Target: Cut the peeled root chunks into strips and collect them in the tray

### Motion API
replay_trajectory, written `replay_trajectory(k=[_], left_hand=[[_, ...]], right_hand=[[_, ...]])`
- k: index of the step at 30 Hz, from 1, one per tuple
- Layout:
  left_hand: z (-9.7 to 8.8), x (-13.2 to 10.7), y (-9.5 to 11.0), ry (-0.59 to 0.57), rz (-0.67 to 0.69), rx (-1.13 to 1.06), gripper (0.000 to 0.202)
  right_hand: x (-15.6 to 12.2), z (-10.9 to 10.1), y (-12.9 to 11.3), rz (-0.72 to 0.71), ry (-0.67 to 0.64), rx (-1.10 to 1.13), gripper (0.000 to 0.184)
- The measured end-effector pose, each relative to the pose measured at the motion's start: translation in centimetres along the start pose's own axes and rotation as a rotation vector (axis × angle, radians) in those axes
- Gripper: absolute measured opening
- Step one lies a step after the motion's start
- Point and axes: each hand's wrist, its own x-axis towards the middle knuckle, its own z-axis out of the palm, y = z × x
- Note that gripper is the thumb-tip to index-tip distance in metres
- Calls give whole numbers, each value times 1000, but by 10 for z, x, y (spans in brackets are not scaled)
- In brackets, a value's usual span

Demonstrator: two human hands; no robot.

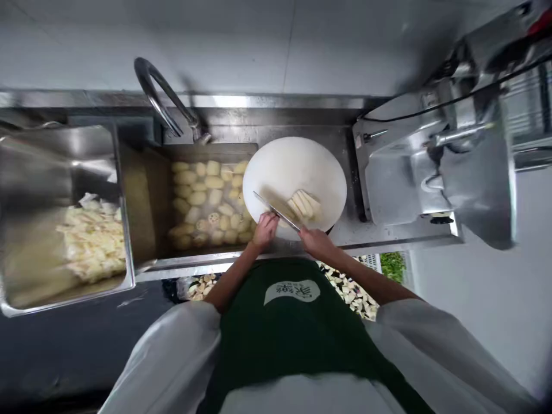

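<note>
My right hand [318, 244] is closed around the handle of a kitchen knife [278, 213], whose blade slants up and left over a round white cutting board [297, 164]. Just left of the blade, near the board's front edge, my left hand [265, 230] has its fingers bent and drawn together; whatever is under them is too hidden to name. Pale cut slices [303, 204] lean against each other on the board, to the right of the blade.
Left of the board, a sink [149, 195] holds peeled potatoes and lotus root in water. A curved faucet [159, 92] rises behind it. Farther left stands a metal pan [92, 141] with pale shredded food. A slicing machine [478, 167] stands right. Below the counter are cut vegetables [353, 293] and greens [392, 266].
</note>
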Motion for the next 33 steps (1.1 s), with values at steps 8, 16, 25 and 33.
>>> replay_trajectory(k=[8, 16, 25, 33], left_hand=[[-7, 6, -2, -68, -106, -77, 35], [-35, 12, -4, -202, -67, -53, 31], [-37, 66, 2, -348, -193, -73, 42], [14, 133, 104, -286, -907, 163, 90]], right_hand=[[18, -3, -5, -3, 7, 63, 33], [26, -5, -7, 20, 51, 147, 36], [-49, 1, 75, 467, 287, 254, 36], [-75, 56, 117, 622, 247, 354, 30]])
